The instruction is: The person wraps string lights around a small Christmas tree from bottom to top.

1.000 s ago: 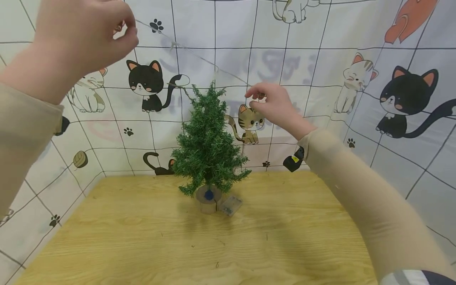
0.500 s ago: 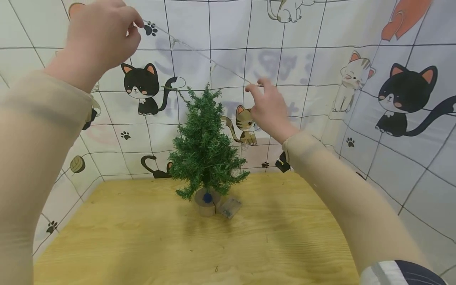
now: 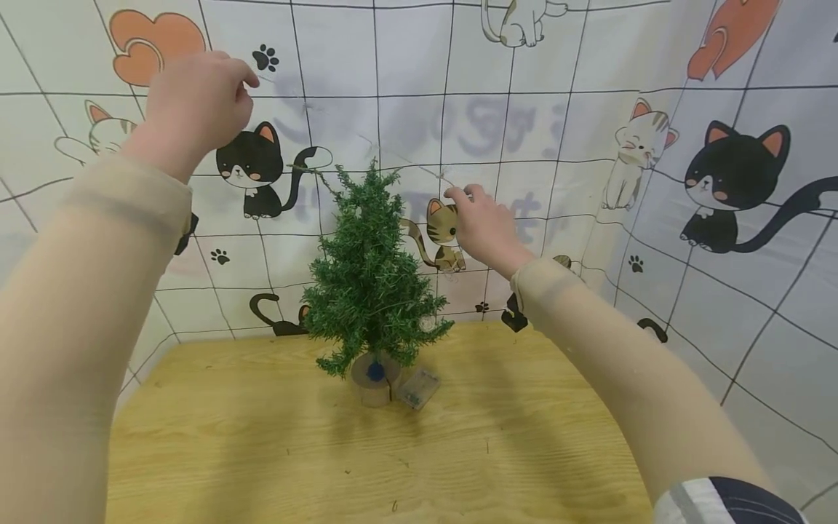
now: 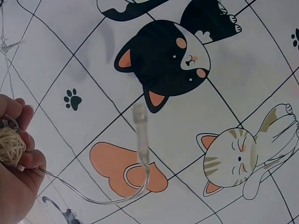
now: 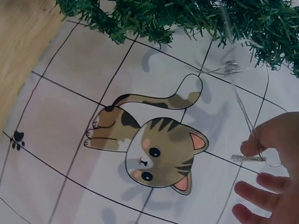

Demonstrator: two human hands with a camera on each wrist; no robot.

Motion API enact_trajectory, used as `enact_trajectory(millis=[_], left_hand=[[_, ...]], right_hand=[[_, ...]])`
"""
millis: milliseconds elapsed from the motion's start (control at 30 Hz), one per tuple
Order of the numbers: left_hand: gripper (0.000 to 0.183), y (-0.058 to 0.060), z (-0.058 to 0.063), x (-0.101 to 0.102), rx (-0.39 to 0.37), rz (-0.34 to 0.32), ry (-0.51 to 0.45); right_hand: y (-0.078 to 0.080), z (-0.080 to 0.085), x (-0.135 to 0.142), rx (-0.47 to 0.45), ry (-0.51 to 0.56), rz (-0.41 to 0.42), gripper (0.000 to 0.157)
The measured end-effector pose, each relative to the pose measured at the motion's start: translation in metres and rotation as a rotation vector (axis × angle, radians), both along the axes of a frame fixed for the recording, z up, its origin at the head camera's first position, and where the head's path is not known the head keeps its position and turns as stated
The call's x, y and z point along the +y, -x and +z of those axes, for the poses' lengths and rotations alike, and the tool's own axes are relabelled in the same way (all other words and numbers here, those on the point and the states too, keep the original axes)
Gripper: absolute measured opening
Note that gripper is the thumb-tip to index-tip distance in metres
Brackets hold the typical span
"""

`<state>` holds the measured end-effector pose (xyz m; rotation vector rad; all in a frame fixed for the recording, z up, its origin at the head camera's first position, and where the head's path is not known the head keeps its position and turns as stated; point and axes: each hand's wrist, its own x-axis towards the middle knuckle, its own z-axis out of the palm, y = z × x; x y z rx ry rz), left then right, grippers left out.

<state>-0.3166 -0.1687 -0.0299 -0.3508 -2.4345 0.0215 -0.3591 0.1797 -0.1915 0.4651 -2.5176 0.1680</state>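
Note:
A small green artificial Christmas tree [image 3: 373,269] stands on a round wooden base [image 3: 375,389]. To its upper left, my left hand [image 3: 203,102] curls its fingers round a woven rattan ball [image 4: 11,148] on a thin clear wire. From that hand a loop of clear cord hangs with a transparent plug-like end [image 4: 140,126]. My right hand [image 3: 487,225], right of the treetop, pinches the string-light wire [image 3: 419,169] near a small clear piece [image 5: 250,158], its other fingers apart. Between the hands the wire passes close to the treetop; part of it is too faint to follow.
A flat transparent box [image 3: 419,388] lies against the base on the wooden table [image 3: 262,437]. Behind and at both sides hangs a white gridded cloth [image 3: 406,51] printed with cats. A thin branch tip [image 3: 308,169] sticks out left of the treetop.
Both hands have come down, and the left has moved farther forward. The wire between them, earlier stretched straight above the tree, now lies lower, close to the treetop. The head view has shifted slightly.

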Motion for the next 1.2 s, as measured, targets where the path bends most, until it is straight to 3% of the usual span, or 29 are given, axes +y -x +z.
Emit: enact_trajectory(millis=[300,567,700,867,1200], left_hand=[[0.042,0.024,-0.026,-0.022,-0.211,0.036,-0.034],[0.039,0.034,-0.048,-0.049,-0.309,0.094,-0.055],[0.038,0.035,-0.06,-0.061,-0.333,0.12,-0.08],[0.035,0.036,-0.069,-0.069,-0.334,0.15,-0.085],[0.034,0.033,-0.082,-0.092,-0.333,0.201,-0.068]], right_hand=[[0.009,-0.02,0.001,-0.349,0.185,0.058,0.066],[0.013,-0.021,-0.007,-0.377,0.256,0.132,0.059],[0.014,-0.021,-0.012,-0.367,0.234,0.148,0.056],[0.018,-0.029,-0.018,-0.395,0.186,0.133,0.055],[0.02,-0.037,-0.03,-0.417,0.128,0.21,0.043]])
